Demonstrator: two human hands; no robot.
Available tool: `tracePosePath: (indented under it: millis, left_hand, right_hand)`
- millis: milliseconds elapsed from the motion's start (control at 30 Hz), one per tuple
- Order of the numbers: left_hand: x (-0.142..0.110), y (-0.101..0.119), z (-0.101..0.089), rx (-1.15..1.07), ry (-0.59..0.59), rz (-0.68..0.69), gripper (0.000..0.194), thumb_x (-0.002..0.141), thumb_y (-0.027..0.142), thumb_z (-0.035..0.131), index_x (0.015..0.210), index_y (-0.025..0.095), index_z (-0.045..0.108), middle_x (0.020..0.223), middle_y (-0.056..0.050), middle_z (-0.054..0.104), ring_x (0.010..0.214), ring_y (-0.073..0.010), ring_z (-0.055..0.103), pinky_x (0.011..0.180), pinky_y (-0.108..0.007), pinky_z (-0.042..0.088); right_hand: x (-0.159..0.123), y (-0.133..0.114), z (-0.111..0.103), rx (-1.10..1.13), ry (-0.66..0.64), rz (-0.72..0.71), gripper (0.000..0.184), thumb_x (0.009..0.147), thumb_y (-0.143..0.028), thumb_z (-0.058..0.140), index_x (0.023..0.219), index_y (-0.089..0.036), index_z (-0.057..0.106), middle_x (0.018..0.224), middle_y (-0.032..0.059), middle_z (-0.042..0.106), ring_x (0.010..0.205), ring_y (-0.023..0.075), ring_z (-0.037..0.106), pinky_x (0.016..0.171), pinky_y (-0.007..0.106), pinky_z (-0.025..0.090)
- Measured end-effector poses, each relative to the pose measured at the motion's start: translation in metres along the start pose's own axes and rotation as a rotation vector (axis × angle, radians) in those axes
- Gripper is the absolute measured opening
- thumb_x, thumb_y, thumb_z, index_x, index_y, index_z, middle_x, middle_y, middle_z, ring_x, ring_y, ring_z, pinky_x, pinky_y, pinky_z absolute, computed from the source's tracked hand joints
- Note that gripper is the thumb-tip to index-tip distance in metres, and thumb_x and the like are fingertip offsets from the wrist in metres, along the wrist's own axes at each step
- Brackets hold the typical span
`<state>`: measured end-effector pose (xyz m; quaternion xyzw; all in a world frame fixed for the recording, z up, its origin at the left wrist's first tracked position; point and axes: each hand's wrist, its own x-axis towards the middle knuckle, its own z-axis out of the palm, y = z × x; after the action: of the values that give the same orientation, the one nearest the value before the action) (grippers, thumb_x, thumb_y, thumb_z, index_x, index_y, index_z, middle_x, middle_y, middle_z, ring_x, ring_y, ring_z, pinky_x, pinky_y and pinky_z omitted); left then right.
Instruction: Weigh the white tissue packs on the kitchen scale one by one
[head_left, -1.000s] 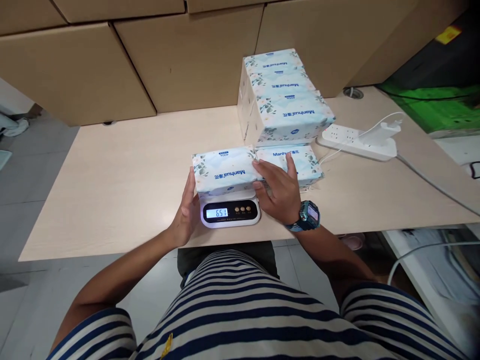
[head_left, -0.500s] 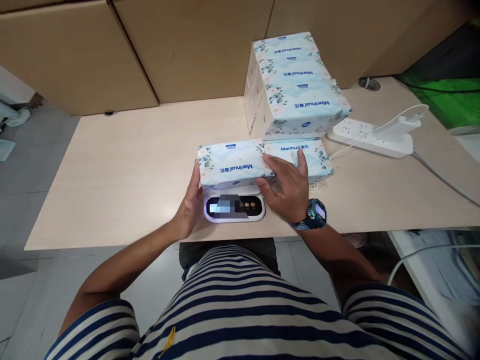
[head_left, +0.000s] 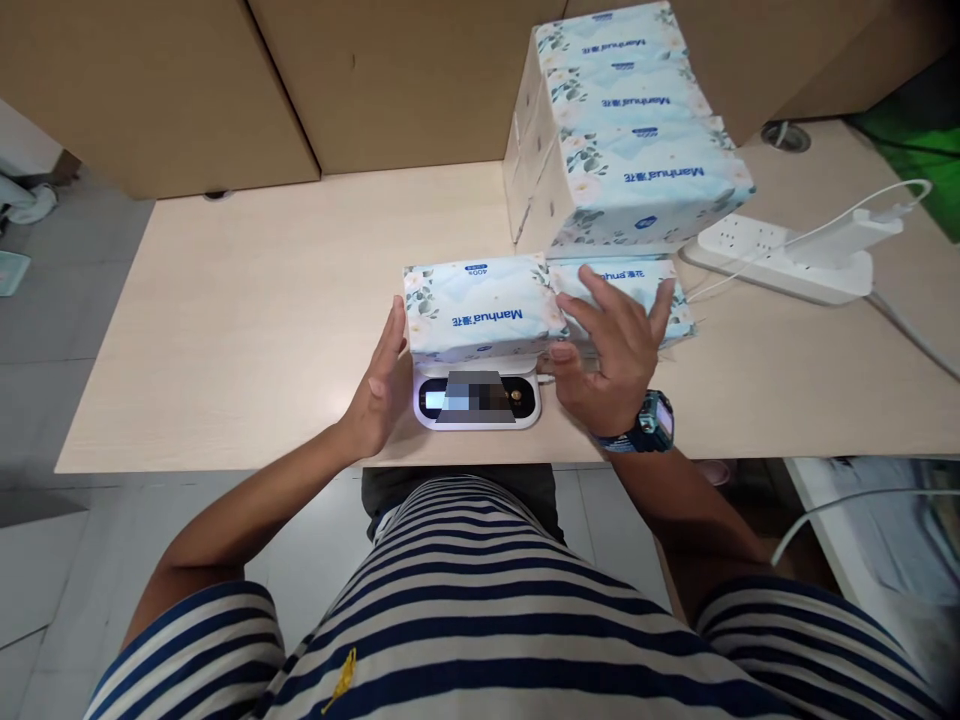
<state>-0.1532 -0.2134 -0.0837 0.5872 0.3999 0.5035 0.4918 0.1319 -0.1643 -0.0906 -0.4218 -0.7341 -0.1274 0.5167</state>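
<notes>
The pack (head_left: 478, 306) rests on the scale (head_left: 478, 400), apparently being settled there. The left hand (head_left: 373, 390) extends along its left end, contact uncertain; the right hand (head_left: 611, 350), fingers apart, clamps nothing beside a second pack (head_left: 634, 276). Lifting would call for inward pressure.

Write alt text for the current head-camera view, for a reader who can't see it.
A floral Manhua pack rests on a small digital scale, the open left hand at its left side and the open right hand over a second pack alongside. Behind stands a stack of matching packs, with a white power strip to its right.
</notes>
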Motion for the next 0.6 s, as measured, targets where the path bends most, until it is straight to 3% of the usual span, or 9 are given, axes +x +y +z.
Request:
tracePosePath:
  millis: [100, 367, 467, 600]
  left_hand:
    - [-0.001, 0.0, -0.003, 0.029, -0.041, -0.015, 0.1, 0.089, 0.102, 0.041, 0.174, 0.05, 0.033, 0.19, 0.009, 0.022, 0.18, -0.0382, 0.005, 0.146, -0.068, 0.016]
    - [0.001, -0.008, -0.006, 0.054, -0.053, 0.006, 0.096, 0.092, 0.099, 0.036, 0.176, 0.052, 0.028, 0.191, 0.013, 0.015, 0.18, -0.0379, 0.004, 0.146, -0.068, 0.014]
    - [0.001, -0.012, -0.008, 0.07, -0.085, 0.025, 0.092, 0.096, 0.096, 0.033, 0.176, 0.052, 0.025, 0.191, 0.014, 0.013, 0.181, -0.036, 0.004, 0.147, -0.067, 0.012]
    - [0.001, -0.011, -0.009, 0.1, -0.082, 0.026, 0.087, 0.099, 0.093, 0.031, 0.176, 0.054, 0.024, 0.191, 0.016, 0.012, 0.181, -0.0347, 0.005, 0.147, -0.064, 0.015]
  right_hand:
    - [0.0, 0.0, -0.002, -0.051, 0.019, 0.025, 0.052, 0.111, -0.064, 0.045, 0.134, -0.028, 0.075, 0.156, 0.0167, 0.07, 0.138, 0.0422, 0.073, 0.129, 0.084, 0.03]
    - [-0.003, 0.003, -0.002, -0.026, -0.048, 0.097, 0.055, 0.11, -0.067, 0.045, 0.137, -0.028, 0.071, 0.159, 0.022, 0.064, 0.153, 0.05, 0.058, 0.127, 0.088, 0.029]
    - [-0.001, 0.002, -0.001, -0.024, 0.022, 0.089, 0.058, 0.112, -0.067, 0.039, 0.135, -0.025, 0.072, 0.155, 0.0229, 0.067, 0.147, 0.0488, 0.064, 0.126, 0.089, 0.028]
    - [0.002, 0.002, -0.002, 0.03, 0.111, 0.063, 0.071, 0.11, -0.073, 0.036, 0.156, -0.025, 0.059, 0.162, 0.0211, 0.06, 0.153, 0.0492, 0.058, 0.127, 0.082, 0.033]
